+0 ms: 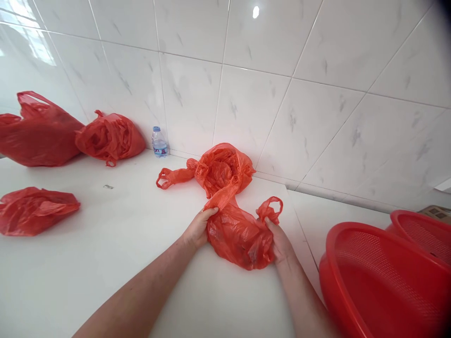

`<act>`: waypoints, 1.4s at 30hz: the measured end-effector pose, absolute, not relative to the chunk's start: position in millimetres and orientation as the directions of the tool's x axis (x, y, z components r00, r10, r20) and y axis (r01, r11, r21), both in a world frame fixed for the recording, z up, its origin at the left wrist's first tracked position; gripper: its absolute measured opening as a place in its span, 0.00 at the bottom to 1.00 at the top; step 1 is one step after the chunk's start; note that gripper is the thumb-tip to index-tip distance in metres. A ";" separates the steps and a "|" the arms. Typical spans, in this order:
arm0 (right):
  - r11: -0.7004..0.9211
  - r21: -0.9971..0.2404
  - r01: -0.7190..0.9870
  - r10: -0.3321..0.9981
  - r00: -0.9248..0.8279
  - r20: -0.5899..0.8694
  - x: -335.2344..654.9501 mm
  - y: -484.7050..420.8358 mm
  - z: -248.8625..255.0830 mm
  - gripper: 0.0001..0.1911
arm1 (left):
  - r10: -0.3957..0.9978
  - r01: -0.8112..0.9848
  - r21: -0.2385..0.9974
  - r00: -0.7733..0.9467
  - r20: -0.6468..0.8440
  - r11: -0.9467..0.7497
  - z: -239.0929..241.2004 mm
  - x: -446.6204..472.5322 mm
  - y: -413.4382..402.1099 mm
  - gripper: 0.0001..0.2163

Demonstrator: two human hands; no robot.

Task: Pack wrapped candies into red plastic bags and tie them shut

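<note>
A crumpled red plastic bag lies on the white counter in front of me. My left hand grips its left side, fingers curled around a twisted neck of plastic. My right hand holds its right side just below a loop handle. Behind it, touching it, sits a second red bag, open and bunched, with a handle trailing to the left.
Three more red bags lie at the left: one flat, two full against the tiled wall. A small water bottle stands by the wall. Red plastic colander basins sit at the right.
</note>
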State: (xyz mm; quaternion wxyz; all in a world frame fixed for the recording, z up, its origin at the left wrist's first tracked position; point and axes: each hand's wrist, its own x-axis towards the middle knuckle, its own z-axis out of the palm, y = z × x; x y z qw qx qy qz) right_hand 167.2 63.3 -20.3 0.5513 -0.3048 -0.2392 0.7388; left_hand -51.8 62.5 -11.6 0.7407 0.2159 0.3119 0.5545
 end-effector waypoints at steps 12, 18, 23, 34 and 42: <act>-0.220 -0.693 -0.686 0.960 -0.279 -0.028 161.0 57.7 -6.0 0.19 | 0.956 -0.663 0.698 0.269 -0.118 0.272 -12.2 -46.2 59.3 0.12; -0.284 -0.786 -0.550 0.916 -0.398 -0.053 143.2 49.9 0.8 0.31 | 0.973 -0.679 0.697 0.174 -0.153 0.230 -12.2 -45.0 60.8 0.10; -0.246 -0.861 -0.446 0.922 -0.380 -0.067 137.2 46.9 -3.9 0.22 | 0.968 -0.663 0.720 0.245 -0.050 0.205 -18.4 -43.1 61.8 0.10; -0.274 -0.858 -0.435 0.956 -0.220 -0.194 134.9 53.5 -13.1 0.14 | 0.934 0.088 0.942 0.183 0.306 -0.325 -24.7 -25.6 45.9 0.23; -0.241 -0.915 -0.323 0.969 -0.139 -0.207 136.6 55.3 -19.5 0.19 | 0.705 0.347 0.614 0.325 0.630 -0.709 -9.9 -26.2 38.9 0.17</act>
